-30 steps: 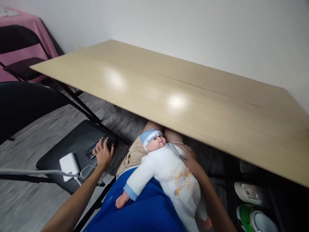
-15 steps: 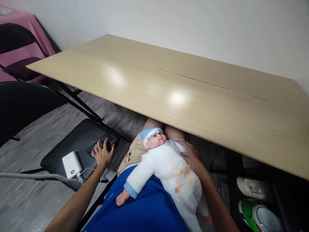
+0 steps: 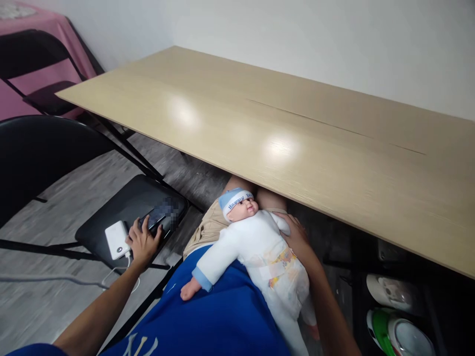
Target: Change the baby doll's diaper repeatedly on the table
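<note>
A baby doll (image 3: 260,247) in a white suit, a blue-and-white hat and a printed diaper lies on its back across my lap. Against the doll's far side rests my right hand (image 3: 297,235), fingers stretched out and partly hidden behind the doll's arm. On the chair seat to the left, my left hand (image 3: 144,242) has its fingers spread at the near end of a dark smartphone (image 3: 158,215). Whether the fingertips press on the phone I cannot tell. A white power bank (image 3: 116,240) with a cable plugged in lies just left of that hand.
A light wooden table (image 3: 230,118) stretches in front of me, its edge above my knees. The black folding chair (image 3: 100,217) stands at my left, another chair (image 3: 40,64) behind it by a pink-covered table (image 3: 70,39). White and green containers (image 3: 401,331) sit low at right.
My left hand has drawn back from over the phone toward the power bank, uncovering more of the phone. My right hand and the doll stay in place. The view has shifted slightly.
</note>
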`<state>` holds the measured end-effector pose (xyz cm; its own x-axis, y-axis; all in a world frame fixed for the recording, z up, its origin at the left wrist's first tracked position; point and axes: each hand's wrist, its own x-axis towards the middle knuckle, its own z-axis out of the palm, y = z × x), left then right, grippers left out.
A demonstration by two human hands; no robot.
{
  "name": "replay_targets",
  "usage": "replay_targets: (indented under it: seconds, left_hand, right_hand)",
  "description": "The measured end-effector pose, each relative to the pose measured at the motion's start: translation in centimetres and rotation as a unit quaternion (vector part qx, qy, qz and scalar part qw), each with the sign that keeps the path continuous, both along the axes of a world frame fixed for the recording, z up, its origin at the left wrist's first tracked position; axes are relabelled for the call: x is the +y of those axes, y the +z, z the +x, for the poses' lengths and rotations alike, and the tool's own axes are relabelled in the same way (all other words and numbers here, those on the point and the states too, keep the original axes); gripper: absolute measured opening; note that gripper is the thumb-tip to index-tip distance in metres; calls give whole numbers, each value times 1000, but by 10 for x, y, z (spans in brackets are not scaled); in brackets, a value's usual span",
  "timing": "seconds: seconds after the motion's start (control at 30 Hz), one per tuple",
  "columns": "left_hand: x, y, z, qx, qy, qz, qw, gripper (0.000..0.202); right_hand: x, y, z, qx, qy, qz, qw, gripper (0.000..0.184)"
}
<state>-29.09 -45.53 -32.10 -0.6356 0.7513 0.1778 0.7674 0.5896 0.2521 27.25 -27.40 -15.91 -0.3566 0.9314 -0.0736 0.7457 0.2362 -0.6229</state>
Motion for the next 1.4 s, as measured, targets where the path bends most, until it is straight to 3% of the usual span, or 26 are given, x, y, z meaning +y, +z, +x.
replay_targets:
  seconds: [0.33, 0.87, 1.27, 1.33, 1.4]
  left_hand:
    - [-5, -6, 8, 33, -39, -32, 998, 61]
    - [-7, -7, 8, 68, -93, -71, 991, 59]
    - [-4, 0, 7, 37, -79, -77, 993, 58]
    - [-4, 1, 10, 20, -55, -51, 997, 62]
    - [-4, 1, 14, 3, 8, -12, 1000, 74]
  right_hand:
    - [-2, -3, 0, 3, -10, 9, 1000, 59]
    - [-3, -4, 0, 14, -16, 3, 1000, 53]
    - [-3, -5, 0, 3, -23, -1, 1000, 53]
    - [-3, -5, 0, 3, -23, -2, 1000, 53]
    - [-3, -5, 0, 2, -23, -1, 1000, 54]
